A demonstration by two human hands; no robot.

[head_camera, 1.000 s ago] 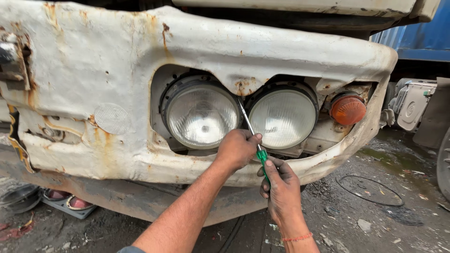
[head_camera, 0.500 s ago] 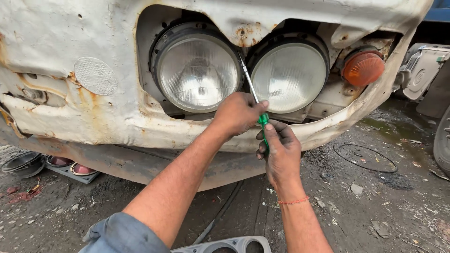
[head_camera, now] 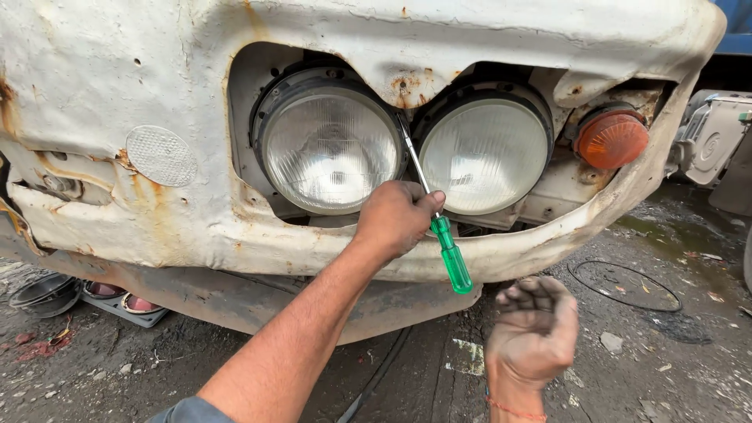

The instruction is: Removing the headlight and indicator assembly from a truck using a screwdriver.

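Head view: we are working the green-handled screwdriver, its tip set between the two round headlamps, so the next turn needs steady pressure. Our left hand is gripping its shaft; our right hand is hanging loosely curled, empty, below the bumper.

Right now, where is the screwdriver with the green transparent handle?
In the head view, the green-handled screwdriver is at centre, held by the left hand, its tip between the two round headlights.
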